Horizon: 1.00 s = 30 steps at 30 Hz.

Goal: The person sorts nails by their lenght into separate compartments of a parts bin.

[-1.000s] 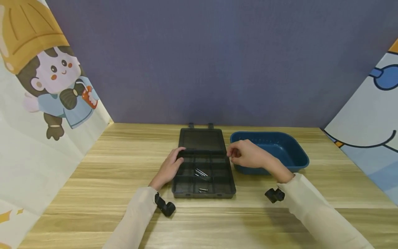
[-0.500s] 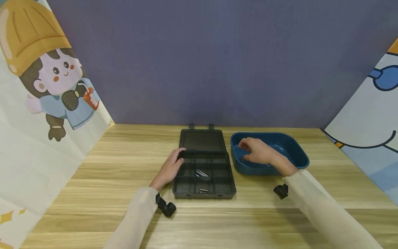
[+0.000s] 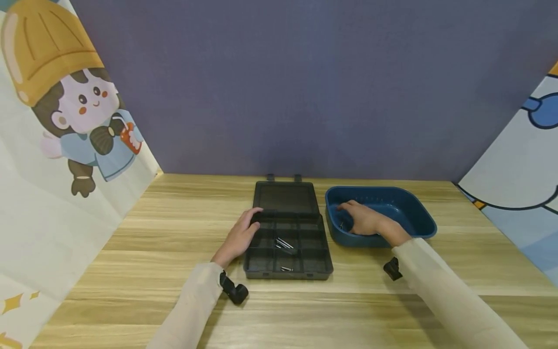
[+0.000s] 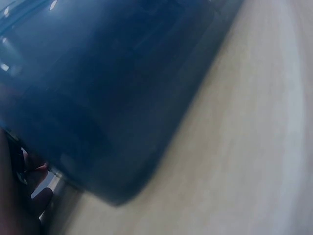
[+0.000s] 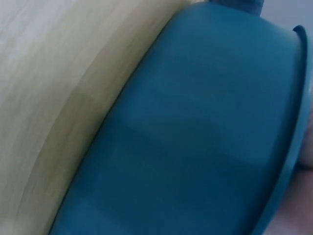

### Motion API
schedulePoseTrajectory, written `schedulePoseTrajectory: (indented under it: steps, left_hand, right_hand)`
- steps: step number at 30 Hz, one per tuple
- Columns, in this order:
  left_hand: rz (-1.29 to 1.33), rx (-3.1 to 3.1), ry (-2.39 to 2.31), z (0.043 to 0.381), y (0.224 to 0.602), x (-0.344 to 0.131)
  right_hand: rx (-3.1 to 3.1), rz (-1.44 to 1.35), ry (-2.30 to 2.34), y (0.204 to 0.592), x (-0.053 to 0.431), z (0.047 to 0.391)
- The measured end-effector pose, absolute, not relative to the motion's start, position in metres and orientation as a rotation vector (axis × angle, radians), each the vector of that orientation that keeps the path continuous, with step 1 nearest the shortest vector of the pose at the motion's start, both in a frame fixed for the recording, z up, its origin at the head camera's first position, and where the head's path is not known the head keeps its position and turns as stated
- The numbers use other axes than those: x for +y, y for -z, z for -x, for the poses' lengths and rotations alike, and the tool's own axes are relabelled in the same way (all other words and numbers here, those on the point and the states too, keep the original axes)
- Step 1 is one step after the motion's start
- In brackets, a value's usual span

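Observation:
My left hand (image 3: 239, 237) rests against the left side of a dark translucent compartment box (image 3: 263, 275), its fingers extended near the hinge line. Long metal screws (image 3: 285, 244) lie in the box's middle compartment, and smaller ones (image 3: 286, 268) in the compartment in front of it. My right hand (image 3: 364, 219) reaches down into a blue plastic basin (image 3: 420, 206), fingers spread apart from the thumb. A small shiny metal piece (image 3: 341, 225) shows on the basin floor near those fingers. In the right wrist view, the basin's outer wall (image 5: 195, 122) hides most of the hand.
The box lid (image 3: 285, 198) lies folded back behind the compartments. Both containers stand on a wooden table (image 3: 183, 203), a narrow gap between them. A purple-grey partition (image 3: 279, 87) rises at the back. A blurred dark blue surface (image 4: 117, 98) fills much of the left wrist view.
My right hand has moved right from beside the box, over the basin's rim and down into the basin, its fingers spreading from a pinched shape. The left hand stays on the box.

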<state>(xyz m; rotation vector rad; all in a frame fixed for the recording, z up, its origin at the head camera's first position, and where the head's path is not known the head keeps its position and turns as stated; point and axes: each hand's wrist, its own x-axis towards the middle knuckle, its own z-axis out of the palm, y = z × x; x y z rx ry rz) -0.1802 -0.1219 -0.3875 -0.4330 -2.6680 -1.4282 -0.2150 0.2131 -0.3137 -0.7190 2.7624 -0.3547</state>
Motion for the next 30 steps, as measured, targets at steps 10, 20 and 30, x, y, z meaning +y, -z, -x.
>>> schedulePoseTrajectory:
  steps: [10,20,30]
  left_hand:
    - [0.445,-2.657,1.442,0.181,0.389,-0.122]
    - [0.442,-2.658,1.468,0.181,0.389,-0.121]
    - [0.444,-2.657,1.452,0.182,0.389,-0.121]
  right_hand:
    - [2.726,0.787,0.268,0.317,0.213,0.221]
    - [2.693,0.734,0.338,0.322,0.215,0.227]
    - [2.700,0.707,0.360,0.323,0.216,0.226]
